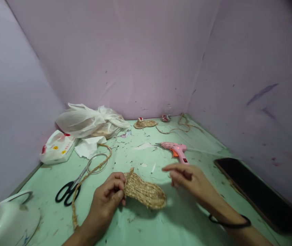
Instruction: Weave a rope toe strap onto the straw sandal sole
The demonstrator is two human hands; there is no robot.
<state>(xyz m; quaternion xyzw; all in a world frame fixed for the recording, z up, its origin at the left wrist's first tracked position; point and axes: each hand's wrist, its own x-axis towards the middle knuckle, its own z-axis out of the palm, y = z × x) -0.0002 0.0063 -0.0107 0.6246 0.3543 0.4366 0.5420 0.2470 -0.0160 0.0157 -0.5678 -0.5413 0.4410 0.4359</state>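
Observation:
My left hand [110, 193] pinches the left end of a woven straw sole [146, 191], which is raised a little over the green table. A short strap of braid crosses the sole beside my fingertips. My right hand [184, 176] is to the right of the sole, not touching it, with the index finger stretched out and the other fingers curled, holding nothing. Just behind that hand lies a pink glue gun [175, 148], nozzle to the left. A braided straw cord [84, 177] runs along the table left of my left hand.
Black-handled scissors [70, 188] and a metal ring [105, 163] lie left. Behind are a tissue pack [57, 148], plastic bag [89, 121], decorated straw sole [146, 124] and bead container [165, 118]. A white cup [10, 222] stands front left, a black phone [253, 191] right.

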